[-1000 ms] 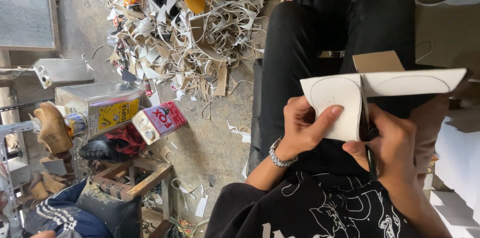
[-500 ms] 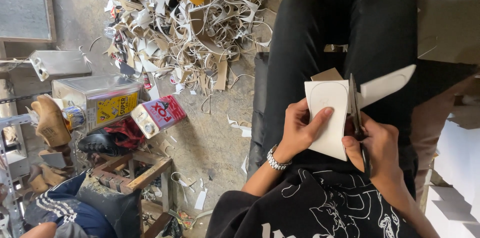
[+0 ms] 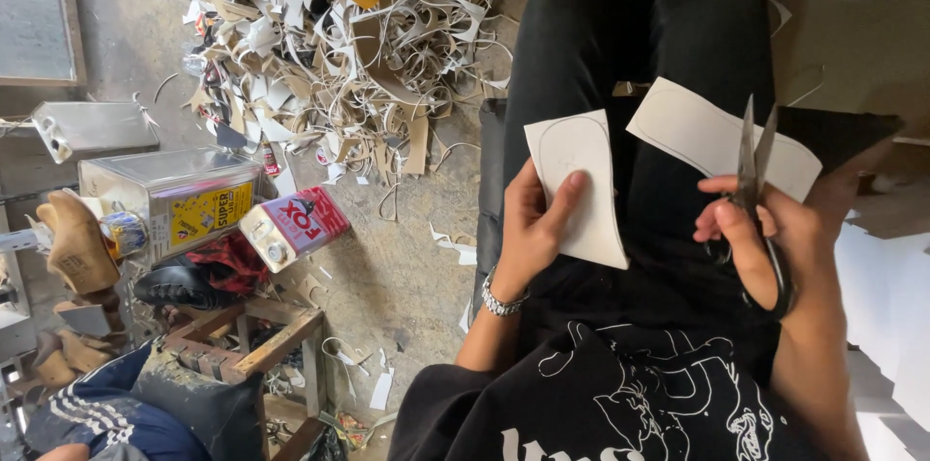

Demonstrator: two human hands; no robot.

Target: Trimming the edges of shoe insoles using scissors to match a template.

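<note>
My left hand (image 3: 528, 238), a metal bracelet on its wrist, pinches a white cut piece (image 3: 581, 190) with a curved pencil outline, over my black-trousered lap. My right hand (image 3: 775, 229) grips a pair of scissors (image 3: 751, 156) with the blades pointing away from me and slightly apart. A second white piece (image 3: 693, 132), also outlined, lies against the scissor blades and my right fingers, separate from the first. A dark sheet (image 3: 838, 132) shows behind it.
A heap of cut strips and scraps (image 3: 339, 64) covers the floor to the left. Beside it lie a large metal tin (image 3: 174, 199), a red-and-white can (image 3: 295, 224), a wooden stool frame (image 3: 252, 335) and a shoe last (image 3: 77, 243). Another person's striped sleeve (image 3: 97, 417) is at bottom left.
The single white sheet has come apart into two pieces. My left hand keeps one piece, and my right hand with the scissors has swung away to the right with the other.
</note>
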